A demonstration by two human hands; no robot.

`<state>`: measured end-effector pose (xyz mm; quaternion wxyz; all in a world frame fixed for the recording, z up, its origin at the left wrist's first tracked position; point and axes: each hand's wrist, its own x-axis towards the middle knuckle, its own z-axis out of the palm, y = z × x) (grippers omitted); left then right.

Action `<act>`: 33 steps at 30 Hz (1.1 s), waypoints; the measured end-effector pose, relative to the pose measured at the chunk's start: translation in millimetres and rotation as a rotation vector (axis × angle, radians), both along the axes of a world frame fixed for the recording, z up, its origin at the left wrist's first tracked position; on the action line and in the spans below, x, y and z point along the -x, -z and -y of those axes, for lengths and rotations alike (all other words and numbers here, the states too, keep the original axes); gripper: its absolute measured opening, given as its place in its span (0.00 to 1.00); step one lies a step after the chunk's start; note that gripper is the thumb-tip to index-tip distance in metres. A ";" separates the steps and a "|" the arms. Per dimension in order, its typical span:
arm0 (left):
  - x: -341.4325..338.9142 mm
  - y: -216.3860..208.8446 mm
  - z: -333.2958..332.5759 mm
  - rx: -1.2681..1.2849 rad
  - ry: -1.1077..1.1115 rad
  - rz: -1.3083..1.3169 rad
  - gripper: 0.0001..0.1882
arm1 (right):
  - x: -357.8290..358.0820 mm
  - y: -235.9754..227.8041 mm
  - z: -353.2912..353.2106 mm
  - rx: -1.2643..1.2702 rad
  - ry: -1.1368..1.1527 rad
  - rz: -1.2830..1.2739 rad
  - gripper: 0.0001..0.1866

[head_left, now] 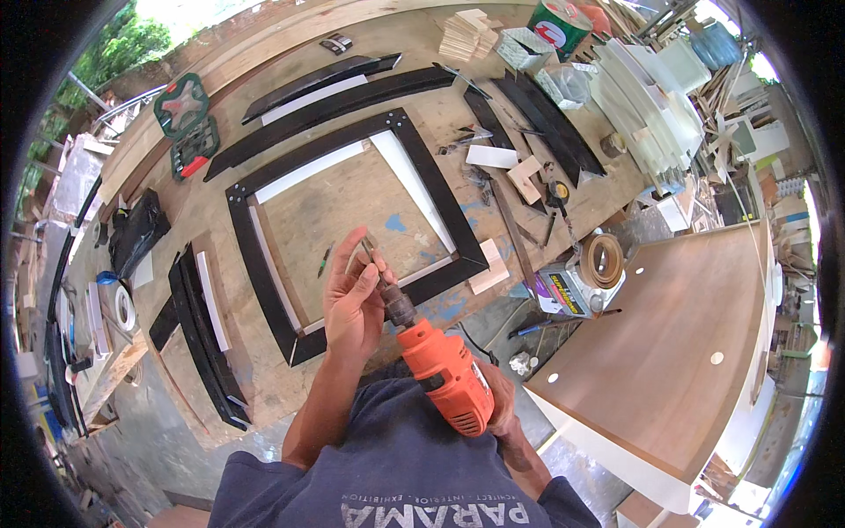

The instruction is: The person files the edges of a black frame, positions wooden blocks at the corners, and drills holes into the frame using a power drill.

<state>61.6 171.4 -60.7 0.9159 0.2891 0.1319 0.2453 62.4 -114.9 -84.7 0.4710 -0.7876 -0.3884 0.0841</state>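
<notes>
My right hand (499, 399) grips an orange corded power drill (442, 374) by its handle, which is mostly hidden behind the drill body. The drill tilts up and to the left in front of my chest. At its dark chuck (398, 304), my left hand (350, 304) is closed, fingertips pinching a thin metal bit (368, 246). Beyond my hands a black square frame (348, 141) with white inner strips lies flat on the wooden workbench (326, 211). Small metal fasteners show at its upper corners. A green and black pen-like tool (325, 260) rests inside the frame.
Black frame pieces (207, 334) lie left of the frame, others (334, 106) behind it. An open green tool case (187, 128) stands far left. Right are a tape measure (558, 192), wood blocks (525, 179), a brown tape roll (602, 260) on a box and a large wooden panel (660, 352).
</notes>
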 end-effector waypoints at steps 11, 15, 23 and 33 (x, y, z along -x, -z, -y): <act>-0.5 -29.1 21.0 0.147 -0.038 0.114 0.15 | -1.3 -4.9 -3.4 -0.083 -0.021 -0.006 0.38; -4.2 -25.5 21.7 0.173 -0.049 0.134 0.13 | 1.3 -3.0 -3.7 -0.076 -0.002 0.026 0.37; -8.6 -29.6 30.4 0.108 -0.105 0.121 0.10 | 2.4 1.0 1.1 -0.110 -0.003 -0.037 0.36; 6.0 -34.4 29.9 0.112 -0.069 0.058 0.10 | 11.7 3.4 -3.2 -0.093 -0.023 -0.286 0.40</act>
